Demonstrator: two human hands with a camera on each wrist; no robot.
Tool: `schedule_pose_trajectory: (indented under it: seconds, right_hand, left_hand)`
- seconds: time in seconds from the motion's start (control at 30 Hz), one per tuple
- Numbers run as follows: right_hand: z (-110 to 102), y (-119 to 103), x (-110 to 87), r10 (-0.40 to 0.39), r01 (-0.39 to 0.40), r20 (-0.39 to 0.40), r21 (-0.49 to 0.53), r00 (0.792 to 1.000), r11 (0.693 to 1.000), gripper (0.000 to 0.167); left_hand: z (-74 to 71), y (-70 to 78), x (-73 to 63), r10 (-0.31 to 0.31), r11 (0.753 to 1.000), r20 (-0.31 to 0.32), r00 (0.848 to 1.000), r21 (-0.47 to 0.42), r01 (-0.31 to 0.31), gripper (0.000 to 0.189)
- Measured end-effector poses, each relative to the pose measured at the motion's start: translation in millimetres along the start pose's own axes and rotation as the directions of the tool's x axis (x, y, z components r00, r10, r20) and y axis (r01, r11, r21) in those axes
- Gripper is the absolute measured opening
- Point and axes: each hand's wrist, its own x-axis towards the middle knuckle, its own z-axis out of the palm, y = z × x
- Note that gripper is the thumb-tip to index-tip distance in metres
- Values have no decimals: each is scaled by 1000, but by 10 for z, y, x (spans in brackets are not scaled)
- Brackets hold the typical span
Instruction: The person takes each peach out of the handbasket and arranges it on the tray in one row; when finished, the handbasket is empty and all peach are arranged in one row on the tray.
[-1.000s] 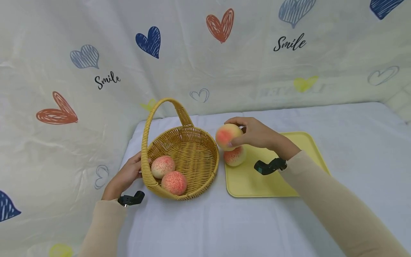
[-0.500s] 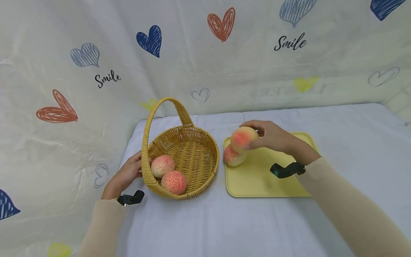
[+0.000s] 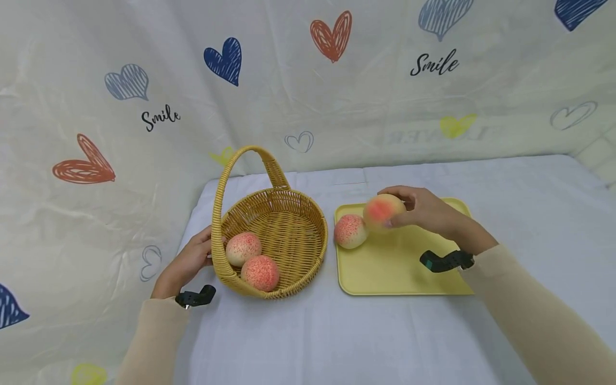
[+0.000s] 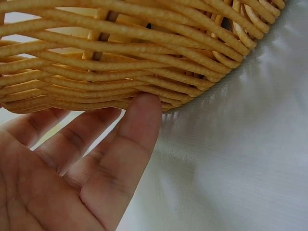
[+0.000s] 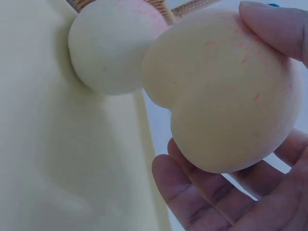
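Note:
My right hand (image 3: 428, 215) grips a toy peach (image 3: 383, 213), cream with a red blush, above the yellow tray (image 3: 385, 272). In the right wrist view its heart-shaped cleft shows, with the thumb on one side and fingers on the other. A speckled peach (image 3: 350, 231) sits on the tray's left side, right beside the held one. My left hand (image 3: 190, 262) holds the side of the wicker basket (image 3: 303, 235); in the left wrist view the thumb (image 4: 140, 125) lies against the weave and other fingertips pass behind its edge. Inside the basket are two red-speckled peaches (image 3: 261, 273).
The basket's tall arched handle (image 3: 221, 203) rises on its left side. A white cloth (image 3: 308, 342) covers the table, and a sheet printed with hearts (image 3: 332, 37) hangs behind. Both wrists wear black cameras (image 3: 445, 261).
My right hand has moved rightward and slightly down with the peach, from beside the basket's rim to over the tray, uncovering the speckled peach there. The left hand and basket have stayed put.

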Motion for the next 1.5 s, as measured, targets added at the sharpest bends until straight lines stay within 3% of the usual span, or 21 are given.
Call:
schedule_pose_trajectory:
  seconds: [0.43, 0.7, 1.13, 1.5]
  right_hand:
    - [20, 244, -6, 50, -49, -15, 55, 999, 997, 63]
    - [44, 319, -5, 70, -70, 11, 14, 997, 997, 62]
    - [21, 424, 21, 19, -24, 100, 45, 995, 999, 62]
    - [-7, 437, 46, 63, -64, 73, 16, 995, 998, 67]
  left_hand:
    - [3, -8, 1, -8, 1000, -15, 1000, 1, 8, 44]
    - [-5, -19, 6, -19, 1000, -16, 1000, 4, 19, 41]
    - [-1, -4, -4, -18, 1000, -18, 1000, 12, 18, 43]
    - [5, 0, 4, -25, 1000, -20, 999, 7, 25, 40]
